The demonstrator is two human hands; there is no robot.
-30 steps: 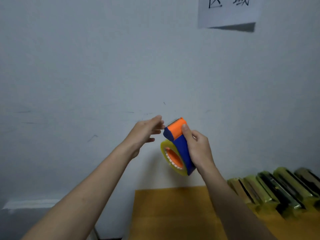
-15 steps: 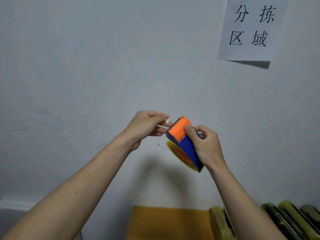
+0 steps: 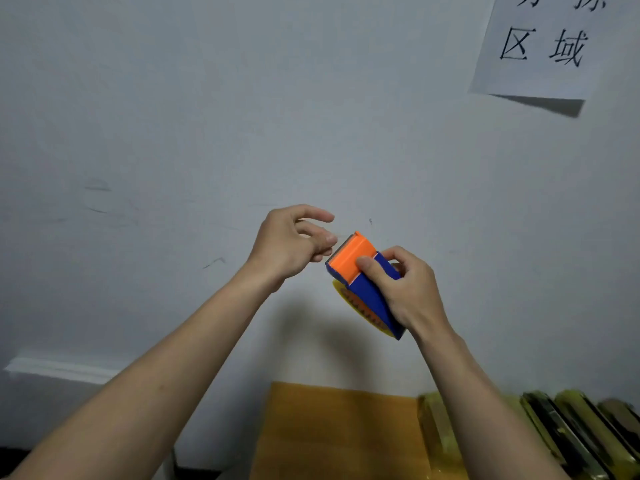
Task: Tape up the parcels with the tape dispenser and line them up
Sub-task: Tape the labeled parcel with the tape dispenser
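Left fingers loosen off the tape end at the dispenser's mouth.

The left hand [image 3: 291,242], pinching there half a second ago, now has its fingers [image 3: 317,237] spread beside the orange blade end of the tape dispenser [image 3: 365,282], perhaps touching a strip; right hand [image 3: 403,289] grips it, well above the counter [image 3: 339,431] and parcels [image 3: 568,431], so taping seems not yet begun.

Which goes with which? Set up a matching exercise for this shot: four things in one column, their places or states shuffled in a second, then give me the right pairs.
Things:
1. tape dispenser
2. left hand
3. paper sign
4. parcels

Places or states:
A. stuck on the wall, upper right
B. lined up on the table at lower right
C. held up in the right hand
D. fingertips at the dispenser's orange end

Pairs: 1-C, 2-D, 3-A, 4-B
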